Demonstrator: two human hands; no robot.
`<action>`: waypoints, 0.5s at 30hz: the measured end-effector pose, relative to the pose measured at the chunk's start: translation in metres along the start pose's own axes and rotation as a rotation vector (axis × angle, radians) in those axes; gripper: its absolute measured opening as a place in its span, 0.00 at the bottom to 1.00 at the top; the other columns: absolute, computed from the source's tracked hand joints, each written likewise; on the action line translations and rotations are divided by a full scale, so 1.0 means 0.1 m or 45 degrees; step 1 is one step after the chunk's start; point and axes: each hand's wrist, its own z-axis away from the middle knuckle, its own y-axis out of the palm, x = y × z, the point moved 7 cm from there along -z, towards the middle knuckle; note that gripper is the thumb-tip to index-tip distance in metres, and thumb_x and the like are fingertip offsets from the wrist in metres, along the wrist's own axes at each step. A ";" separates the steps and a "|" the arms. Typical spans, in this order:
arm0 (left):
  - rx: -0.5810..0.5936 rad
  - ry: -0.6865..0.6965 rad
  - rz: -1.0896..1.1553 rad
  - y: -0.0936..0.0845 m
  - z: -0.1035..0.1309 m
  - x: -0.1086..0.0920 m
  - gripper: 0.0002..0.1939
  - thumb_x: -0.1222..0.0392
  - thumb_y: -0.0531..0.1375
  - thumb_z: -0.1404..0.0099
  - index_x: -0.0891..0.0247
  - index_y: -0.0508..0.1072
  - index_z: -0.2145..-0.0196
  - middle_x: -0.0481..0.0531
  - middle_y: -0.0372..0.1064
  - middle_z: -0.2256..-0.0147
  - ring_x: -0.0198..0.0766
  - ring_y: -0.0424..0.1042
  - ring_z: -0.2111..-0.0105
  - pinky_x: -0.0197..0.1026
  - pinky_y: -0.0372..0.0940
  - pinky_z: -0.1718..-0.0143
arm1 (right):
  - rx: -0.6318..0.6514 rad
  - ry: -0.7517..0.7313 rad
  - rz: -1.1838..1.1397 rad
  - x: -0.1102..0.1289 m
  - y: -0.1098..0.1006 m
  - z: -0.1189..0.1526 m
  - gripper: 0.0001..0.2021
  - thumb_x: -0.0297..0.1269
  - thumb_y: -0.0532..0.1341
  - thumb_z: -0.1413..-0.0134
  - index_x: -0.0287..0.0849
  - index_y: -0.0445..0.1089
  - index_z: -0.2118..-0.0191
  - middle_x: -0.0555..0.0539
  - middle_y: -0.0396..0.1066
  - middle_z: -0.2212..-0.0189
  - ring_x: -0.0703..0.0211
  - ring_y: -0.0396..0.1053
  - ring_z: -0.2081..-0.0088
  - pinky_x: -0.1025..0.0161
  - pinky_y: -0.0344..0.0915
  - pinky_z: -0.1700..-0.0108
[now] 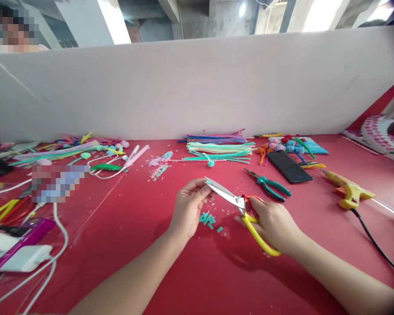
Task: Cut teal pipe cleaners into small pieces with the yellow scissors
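My right hand [274, 223] is wrapped round the red and yellow handles of the scissors [228, 195], whose blades point left and stand slightly apart. At the blade tips, my left hand [192, 203] is closed in a pinch on a small green piece [209, 182], mostly hidden by the fingers. Several short green cut pieces [207, 220] lie on the red table [134, 262] beneath, just right of my left hand.
Bundles of pipe cleaners [219, 148] lie along the white partition [197, 87]. At right are pliers [269, 186], a black phone [289, 166] and a yellow glue gun [351, 190]. White cables [64, 232] and a purple-edged item [29, 238] lie left. A person is behind the partition.
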 end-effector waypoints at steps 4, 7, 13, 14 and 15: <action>-0.004 -0.005 -0.010 0.00 0.00 0.01 0.05 0.66 0.60 0.52 0.63 0.71 0.73 0.46 0.68 0.77 0.30 0.66 0.76 0.34 0.61 0.71 | 0.002 0.008 0.024 -0.02 0.02 0.00 0.17 0.50 0.47 0.51 0.41 0.59 0.72 0.51 0.60 0.83 0.66 0.55 0.83 0.66 0.41 0.79; -0.012 -0.011 -0.025 -0.01 0.00 0.01 0.05 0.65 0.61 0.52 0.63 0.71 0.73 0.46 0.68 0.77 0.29 0.66 0.76 0.34 0.61 0.71 | -0.001 0.015 0.041 -0.03 0.03 0.00 0.17 0.51 0.46 0.51 0.41 0.60 0.73 0.51 0.60 0.84 0.66 0.55 0.84 0.66 0.40 0.80; 0.017 -0.012 -0.020 -0.01 -0.01 0.01 0.05 0.65 0.60 0.51 0.63 0.71 0.73 0.46 0.68 0.77 0.29 0.67 0.75 0.34 0.61 0.70 | 0.006 0.041 0.066 -0.04 0.04 0.00 0.17 0.51 0.47 0.52 0.42 0.59 0.73 0.51 0.60 0.85 0.65 0.56 0.83 0.66 0.39 0.80; 0.015 -0.014 -0.024 -0.02 -0.01 0.01 0.05 0.65 0.60 0.51 0.63 0.71 0.73 0.46 0.68 0.77 0.29 0.66 0.75 0.34 0.61 0.70 | 0.007 0.040 0.071 -0.04 0.04 0.00 0.17 0.51 0.47 0.52 0.41 0.59 0.73 0.51 0.60 0.85 0.65 0.56 0.83 0.66 0.39 0.80; 0.007 -0.015 -0.028 -0.02 -0.01 0.01 0.05 0.65 0.60 0.51 0.63 0.71 0.73 0.46 0.68 0.76 0.29 0.66 0.75 0.34 0.61 0.70 | 0.006 0.039 0.076 -0.04 0.04 -0.01 0.16 0.51 0.47 0.52 0.41 0.59 0.73 0.51 0.60 0.84 0.65 0.56 0.83 0.66 0.40 0.80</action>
